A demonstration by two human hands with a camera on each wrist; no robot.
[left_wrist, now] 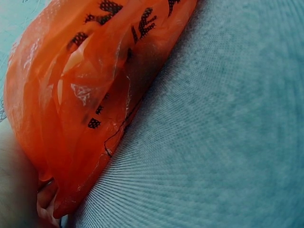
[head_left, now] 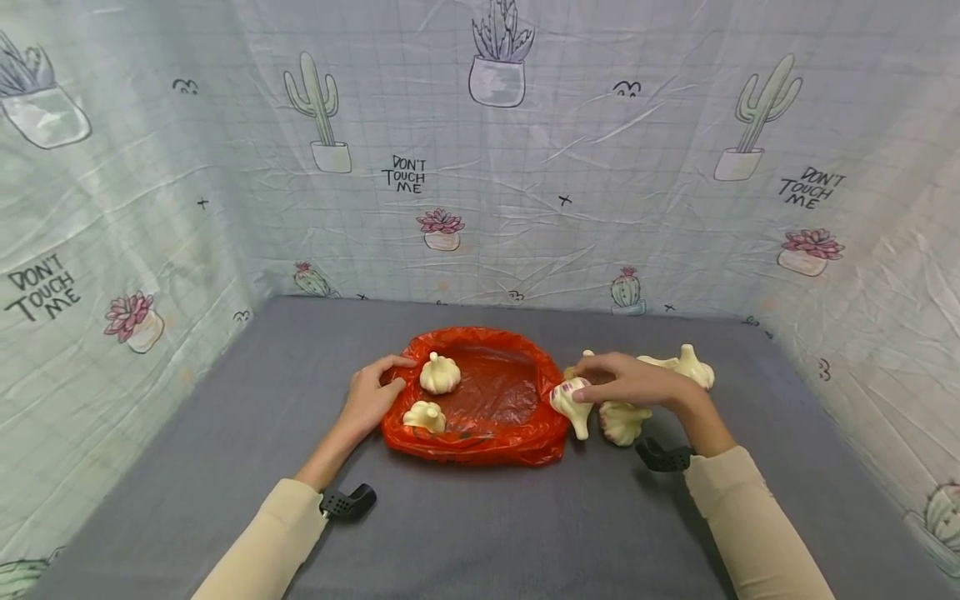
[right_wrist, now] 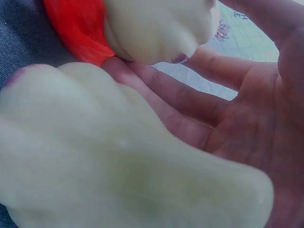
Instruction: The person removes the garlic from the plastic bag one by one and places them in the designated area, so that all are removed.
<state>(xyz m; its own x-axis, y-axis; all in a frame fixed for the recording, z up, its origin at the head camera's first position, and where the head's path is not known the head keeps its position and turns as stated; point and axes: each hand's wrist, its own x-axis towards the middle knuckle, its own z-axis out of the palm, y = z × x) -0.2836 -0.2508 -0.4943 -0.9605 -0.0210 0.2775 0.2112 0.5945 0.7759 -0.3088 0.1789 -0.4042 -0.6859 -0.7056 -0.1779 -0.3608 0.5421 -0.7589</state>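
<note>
A red plastic bag [head_left: 487, 446] lies on the table with its mouth spread wide and black print on its side. Inside, toward its left, sit two garlic bulbs, a rear one [head_left: 440, 375] and a front one [head_left: 425, 416]. My left hand [head_left: 369, 396] grips the bag's left rim between thumb and fingers. At the right rim, my right hand [head_left: 626, 379] holds another garlic bulb [head_left: 570, 402], its stem pointing down toward the front. The right wrist view shows this held bulb [right_wrist: 156, 28] at the fingertips, with a nearer bulb [right_wrist: 95, 147] below it.
Right of the bag, a loose garlic bulb [head_left: 621, 422] lies under my right hand. Another bulb [head_left: 693, 367] lies farther right, and more are partly hidden behind the hand. A grey cloth covers the table [head_left: 465, 533]; a printed curtain [head_left: 555, 233] hangs around it.
</note>
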